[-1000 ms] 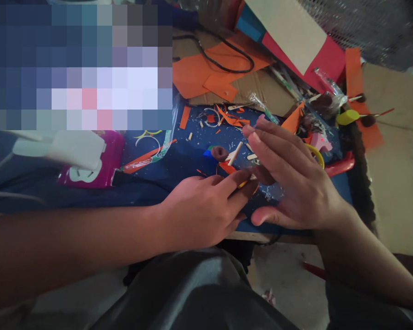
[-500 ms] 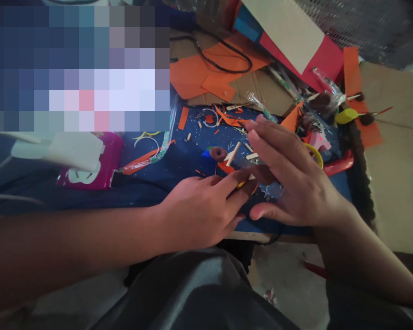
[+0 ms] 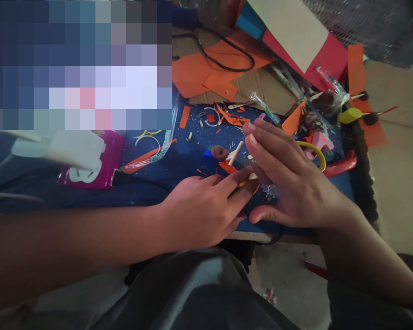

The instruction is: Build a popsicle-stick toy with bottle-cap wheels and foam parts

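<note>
My left hand point(image 3: 206, 211) rests low over the blue table top point(image 3: 158, 192), its fingers curled together around something mostly hidden. Pale stick ends point(image 3: 253, 176) and a bit of yellow-orange show by its fingertips. Just right of it, my right hand point(image 3: 292, 178) is raised palm down, fingers stretched out and thumb apart, gripping nothing visible. Beyond the left fingertips lies a brown clay-like lump point(image 3: 220, 152) with a hollow in it, against a small blue piece point(image 3: 209, 154). Beside that lump is a short wooden stick point(image 3: 236, 152), with an orange paper scrap point(image 3: 228, 167) below.
A magenta power socket block point(image 3: 103, 160) with a white plug stands at left. Orange paper point(image 3: 196, 64), red paper point(image 3: 333, 59) and cardboard point(image 3: 395, 174) lie around. A yellow ring-shaped piece point(image 3: 318, 153) is near my right hand. Scraps litter the table; pixelation covers the upper left.
My right hand has shifted very slightly, its fingers a little closer together. My left hand stays nearly still. The whole view has moved slightly.
</note>
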Demonstrator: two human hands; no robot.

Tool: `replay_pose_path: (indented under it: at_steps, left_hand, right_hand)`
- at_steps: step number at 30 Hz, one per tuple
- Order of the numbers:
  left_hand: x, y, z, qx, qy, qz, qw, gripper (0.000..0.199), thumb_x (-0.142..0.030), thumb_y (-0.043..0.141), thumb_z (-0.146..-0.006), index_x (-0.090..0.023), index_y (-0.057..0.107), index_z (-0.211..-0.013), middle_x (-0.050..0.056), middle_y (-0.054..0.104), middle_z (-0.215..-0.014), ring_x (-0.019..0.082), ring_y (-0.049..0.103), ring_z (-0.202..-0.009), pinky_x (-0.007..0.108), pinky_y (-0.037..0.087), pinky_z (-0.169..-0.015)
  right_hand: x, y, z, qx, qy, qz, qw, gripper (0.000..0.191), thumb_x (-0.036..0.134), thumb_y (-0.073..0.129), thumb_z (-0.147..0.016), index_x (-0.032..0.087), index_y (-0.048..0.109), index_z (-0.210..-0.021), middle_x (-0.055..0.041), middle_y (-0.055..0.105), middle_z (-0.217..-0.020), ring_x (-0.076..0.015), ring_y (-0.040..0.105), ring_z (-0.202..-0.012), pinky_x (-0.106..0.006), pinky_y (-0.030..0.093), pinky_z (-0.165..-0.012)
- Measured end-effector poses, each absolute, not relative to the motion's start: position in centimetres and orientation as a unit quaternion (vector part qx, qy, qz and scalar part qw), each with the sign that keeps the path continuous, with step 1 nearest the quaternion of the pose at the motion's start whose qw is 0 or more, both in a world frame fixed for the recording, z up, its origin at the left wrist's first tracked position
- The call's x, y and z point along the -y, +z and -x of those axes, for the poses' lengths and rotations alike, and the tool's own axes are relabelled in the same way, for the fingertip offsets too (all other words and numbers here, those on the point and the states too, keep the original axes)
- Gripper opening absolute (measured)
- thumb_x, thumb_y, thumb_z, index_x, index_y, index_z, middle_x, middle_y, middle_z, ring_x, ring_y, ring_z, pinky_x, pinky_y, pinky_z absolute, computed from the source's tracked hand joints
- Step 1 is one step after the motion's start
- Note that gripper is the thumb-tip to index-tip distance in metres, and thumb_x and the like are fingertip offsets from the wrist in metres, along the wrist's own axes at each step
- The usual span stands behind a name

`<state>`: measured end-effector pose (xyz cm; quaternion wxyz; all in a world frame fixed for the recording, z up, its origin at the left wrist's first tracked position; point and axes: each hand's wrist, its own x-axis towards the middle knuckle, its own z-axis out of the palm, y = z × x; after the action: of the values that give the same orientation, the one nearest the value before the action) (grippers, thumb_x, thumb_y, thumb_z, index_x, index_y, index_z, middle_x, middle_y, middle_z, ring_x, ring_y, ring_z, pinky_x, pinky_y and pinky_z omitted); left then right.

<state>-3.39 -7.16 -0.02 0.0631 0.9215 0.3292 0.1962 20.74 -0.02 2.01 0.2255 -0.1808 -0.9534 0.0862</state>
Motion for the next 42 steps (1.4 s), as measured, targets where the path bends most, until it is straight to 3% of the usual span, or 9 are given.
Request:
replay_pose_path:
  at_steps: [6, 13, 17, 23, 29, 35, 42]
  left_hand:
    - [7.12, -0.07, 3.43, -0.326, 0.205, -0.922, 0.051, 0.053, -0.038, 0.054, -0.111, -0.008, 0.062, -0.154, 0.018, 0.070, -0.155, 0.028, 0.083, -0.105, 0.040, 0.069, -0.077]
    - [7.17, 0.02, 3.54, -0.325, 0.196, -0.924, 0.049, 0.051, -0.037, 0.050, -0.113, -0.008, 0.061, -0.154, 0.020, 0.070, -0.154, 0.027, 0.082, -0.105, 0.040, 0.069, -0.080]
    - [7.16, 0.01, 3.48, -0.327, 0.189, -0.924, 0.056, 0.052, -0.038, 0.049, -0.112, -0.009, 0.061, -0.153, 0.021, 0.070, -0.153, 0.028, 0.082, -0.104, 0.041, 0.069, -0.077]
    - [7.13, -0.02, 3.48, -0.328, 0.182, -0.925, 0.062, 0.053, -0.039, 0.052, -0.112, -0.009, 0.060, -0.155, 0.022, 0.069, -0.155, 0.029, 0.083, -0.107, 0.041, 0.069, -0.081]
    - [7.12, -0.03, 3.42, -0.328, 0.178, -0.926, 0.057, 0.056, -0.041, 0.054, -0.111, -0.007, 0.059, -0.156, 0.023, 0.068, -0.156, 0.031, 0.084, -0.106, 0.043, 0.070, -0.078]
    - [7.09, -0.11, 3.43, -0.325, 0.193, -0.924, 0.054, 0.055, -0.040, 0.056, -0.110, -0.007, 0.061, -0.153, 0.022, 0.071, -0.153, 0.031, 0.084, -0.105, 0.043, 0.070, -0.078]
    - [7.10, -0.13, 3.42, -0.322, 0.210, -0.922, 0.056, 0.051, -0.037, 0.053, -0.111, -0.007, 0.062, -0.152, 0.021, 0.071, -0.153, 0.031, 0.083, -0.107, 0.044, 0.071, -0.081]
  right_hand:
    - [0.35, 2.17, -20.72, 0.950, 0.097, 0.204, 0.214, 0.102, 0.079, 0.051, -0.102, 0.026, 0.016, -0.181, -0.0137, 0.040, -0.181, -0.0405, 0.030, -0.173, -0.067, 0.033, -0.140]
    - [0.20, 1.93, -20.84, 0.955, 0.096, 0.193, 0.202, 0.110, 0.085, 0.054, -0.097, 0.020, 0.021, -0.180, -0.0187, 0.044, -0.179, -0.0443, 0.032, -0.171, -0.074, 0.033, -0.137]
    - [0.13, 1.89, -20.84, 0.954, 0.099, 0.192, 0.210, 0.110, 0.086, 0.057, -0.096, 0.022, 0.023, -0.180, -0.0164, 0.044, -0.179, -0.0429, 0.032, -0.171, -0.070, 0.033, -0.138]
    - [-0.11, 2.23, -20.80, 0.952, 0.099, 0.177, 0.229, 0.110, 0.083, 0.058, -0.097, 0.017, 0.025, -0.179, -0.0207, 0.045, -0.177, -0.0417, 0.037, -0.169, -0.066, 0.034, -0.138]
    - [0.26, 2.13, -20.74, 0.958, 0.079, 0.176, 0.212, 0.105, 0.082, 0.056, -0.099, 0.022, 0.025, -0.179, -0.0166, 0.043, -0.180, -0.0420, 0.029, -0.173, -0.070, 0.032, -0.138]
    - [0.51, 2.07, -20.65, 0.953, 0.095, 0.204, 0.203, 0.102, 0.084, 0.053, -0.099, 0.034, 0.017, -0.180, -0.0112, 0.043, -0.180, -0.0443, 0.034, -0.171, -0.077, 0.034, -0.135]
    - [0.22, 2.15, -20.67, 0.956, 0.112, 0.198, 0.182, 0.105, 0.085, 0.050, -0.100, 0.030, 0.012, -0.181, -0.0134, 0.039, -0.182, -0.0444, 0.030, -0.172, -0.074, 0.032, -0.137]
